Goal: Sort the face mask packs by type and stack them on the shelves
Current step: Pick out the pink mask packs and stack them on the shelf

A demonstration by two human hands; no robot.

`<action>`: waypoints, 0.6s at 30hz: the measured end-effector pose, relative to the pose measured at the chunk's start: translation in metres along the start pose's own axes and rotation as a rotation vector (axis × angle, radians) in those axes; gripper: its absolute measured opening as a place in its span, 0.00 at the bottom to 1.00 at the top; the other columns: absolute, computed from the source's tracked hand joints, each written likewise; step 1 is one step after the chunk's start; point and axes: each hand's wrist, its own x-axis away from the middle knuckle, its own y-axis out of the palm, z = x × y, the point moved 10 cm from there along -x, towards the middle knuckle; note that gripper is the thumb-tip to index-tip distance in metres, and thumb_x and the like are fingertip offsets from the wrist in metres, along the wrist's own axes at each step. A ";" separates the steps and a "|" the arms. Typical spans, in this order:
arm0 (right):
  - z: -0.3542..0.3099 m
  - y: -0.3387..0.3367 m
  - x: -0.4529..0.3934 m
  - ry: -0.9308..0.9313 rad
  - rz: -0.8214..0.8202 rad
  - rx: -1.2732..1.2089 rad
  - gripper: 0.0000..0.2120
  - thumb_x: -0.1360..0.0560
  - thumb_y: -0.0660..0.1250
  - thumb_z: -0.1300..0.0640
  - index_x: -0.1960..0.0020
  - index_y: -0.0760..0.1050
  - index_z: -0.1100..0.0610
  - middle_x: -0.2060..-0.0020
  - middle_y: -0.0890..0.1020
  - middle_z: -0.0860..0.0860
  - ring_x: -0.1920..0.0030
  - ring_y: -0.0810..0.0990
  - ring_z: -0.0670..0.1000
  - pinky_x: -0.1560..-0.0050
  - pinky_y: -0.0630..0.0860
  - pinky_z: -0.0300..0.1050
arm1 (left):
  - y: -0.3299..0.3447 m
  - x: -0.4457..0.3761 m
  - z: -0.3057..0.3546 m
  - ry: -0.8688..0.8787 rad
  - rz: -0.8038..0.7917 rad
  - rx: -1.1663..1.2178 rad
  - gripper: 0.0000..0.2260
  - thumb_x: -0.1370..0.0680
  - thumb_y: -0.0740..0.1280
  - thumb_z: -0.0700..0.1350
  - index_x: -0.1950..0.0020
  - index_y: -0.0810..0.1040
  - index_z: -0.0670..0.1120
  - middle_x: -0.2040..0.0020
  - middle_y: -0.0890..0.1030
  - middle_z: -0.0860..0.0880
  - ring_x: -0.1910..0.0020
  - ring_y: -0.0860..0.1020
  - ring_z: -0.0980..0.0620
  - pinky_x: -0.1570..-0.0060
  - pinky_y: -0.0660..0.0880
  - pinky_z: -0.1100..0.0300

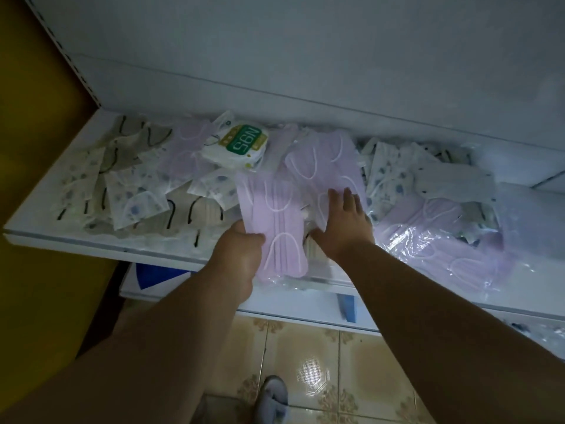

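Two hands work at frame centre: my left hand grips a pink mask pack, while my right hand lies flat, fingers spread, on another pink pack.

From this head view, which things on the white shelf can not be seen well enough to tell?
- Small print on the white pack with the green N95 label: too small and dim.
- What lies under the flat right hand: covered by the palm.
- Fingers of the left hand: hidden beneath the pink mask pack.
- Packs at the shelf's right end: glare, frame edge.
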 end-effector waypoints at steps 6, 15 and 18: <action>0.016 -0.020 -0.008 0.002 0.278 -0.283 0.22 0.24 0.61 0.63 0.31 0.69 0.56 0.40 0.76 0.58 0.43 0.77 0.60 0.47 0.72 0.49 | -0.004 -0.006 0.006 0.023 0.090 -0.090 0.17 0.17 0.62 0.39 0.29 0.72 0.50 0.40 0.77 0.46 0.41 0.76 0.42 0.35 0.72 0.43; -0.063 -0.009 0.067 -0.451 0.121 -0.554 0.22 0.21 0.56 0.41 0.39 0.82 0.52 0.39 0.80 0.51 0.36 0.76 0.52 0.33 0.70 0.47 | 0.033 -0.007 0.013 -0.060 -0.062 0.186 0.14 0.19 0.66 0.54 0.35 0.77 0.50 0.41 0.83 0.44 0.43 0.82 0.42 0.40 0.77 0.46; -0.038 -0.021 0.047 -0.322 0.311 -0.619 0.15 0.21 0.60 0.51 0.44 0.83 0.54 0.37 0.79 0.54 0.35 0.75 0.54 0.34 0.72 0.51 | 0.018 -0.017 0.015 0.034 0.001 0.037 0.15 0.23 0.68 0.38 0.36 0.78 0.45 0.43 0.82 0.39 0.43 0.81 0.37 0.39 0.76 0.39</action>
